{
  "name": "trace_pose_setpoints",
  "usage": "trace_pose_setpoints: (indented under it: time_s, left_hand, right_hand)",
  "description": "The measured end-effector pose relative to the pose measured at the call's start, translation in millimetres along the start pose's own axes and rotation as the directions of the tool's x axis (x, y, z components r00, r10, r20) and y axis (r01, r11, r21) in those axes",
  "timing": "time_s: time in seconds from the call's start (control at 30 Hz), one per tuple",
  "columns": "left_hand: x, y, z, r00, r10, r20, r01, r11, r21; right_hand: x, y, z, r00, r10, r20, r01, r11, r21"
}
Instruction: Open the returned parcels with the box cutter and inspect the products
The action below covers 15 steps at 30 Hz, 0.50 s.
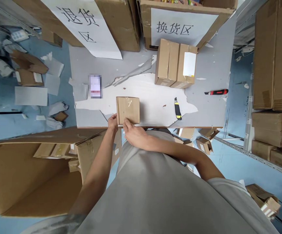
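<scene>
A small cardboard box [128, 110] with a strip of clear tape on top is at the near edge of the table, just in front of my body. My left hand [113, 123] grips its lower left corner, fingers bent against the side. The fingers of my right hand [134, 132] press on the near edge of the same box, partly over its top; what its thumb touches is hidden. To the right of the box lies a yellow and black utility knife [177, 109]. A blurred rectangular item [95, 86] lies to the left.
Two taped cardboard boxes [166, 63] stand side by side further back, before a large labelled carton [144, 24]. A red and black utility knife [216, 92] is near the table's right edge. A big open carton [16, 175] holding small boxes stands at lower left.
</scene>
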<state>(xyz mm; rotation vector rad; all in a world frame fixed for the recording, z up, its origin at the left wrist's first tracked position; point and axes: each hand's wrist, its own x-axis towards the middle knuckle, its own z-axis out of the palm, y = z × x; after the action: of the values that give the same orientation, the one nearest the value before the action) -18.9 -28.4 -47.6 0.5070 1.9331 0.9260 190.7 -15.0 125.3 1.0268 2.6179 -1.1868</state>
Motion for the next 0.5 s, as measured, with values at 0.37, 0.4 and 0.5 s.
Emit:
trace_pose_setpoints:
  time_s: [0.37,0.4,0.5]
  left_hand:
    - [-41.1,24.4,38.5,0.955,-0.147,0.256,0.168,0.984,-0.063]
    - [-44.9,26.6,46.6,0.96,-0.128,0.249,0.142,0.989,-0.038]
    - [-56.5,29.4,63.2,0.972,-0.089,0.219,0.087,0.996,0.018]
  right_hand:
    - [-100.5,181.2,16.6,0.886,0.45,-0.115,-0.379,0.843,0.381]
    - [-102.7,196.6,23.3,0.878,0.461,-0.126,-0.369,0.822,0.434]
    - [-102.5,223.2,43.6,0.855,0.489,-0.172,-0.325,0.764,0.557]
